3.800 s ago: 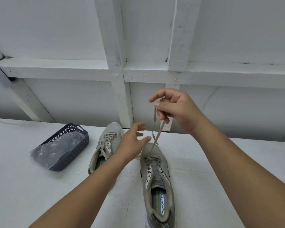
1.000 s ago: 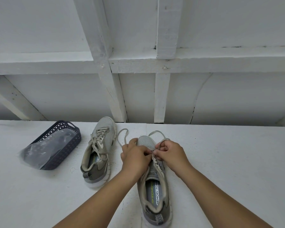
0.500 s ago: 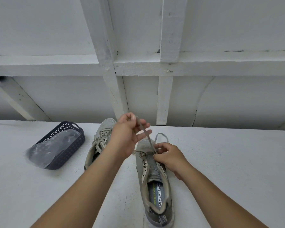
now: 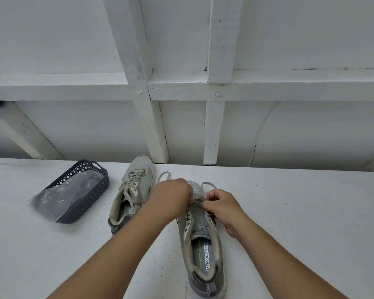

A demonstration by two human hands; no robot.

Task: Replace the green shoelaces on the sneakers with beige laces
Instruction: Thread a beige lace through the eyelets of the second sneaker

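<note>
White worktop [image 4: 289,212] under white beams. Left hand [image 4: 171,198] has dropped from its raised pull; both grips, right hand [image 4: 219,205] too, pinch the beige lace [image 4: 207,184] at the near sneaker's [image 4: 203,244] lowest eyelets. Threading has barely begun.

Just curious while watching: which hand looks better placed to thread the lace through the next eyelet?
Probably the right hand: it pinches the beige lace right beside the free eyelets of the grey mesh sneaker. The left hand grips lace nearer the toe.
</note>
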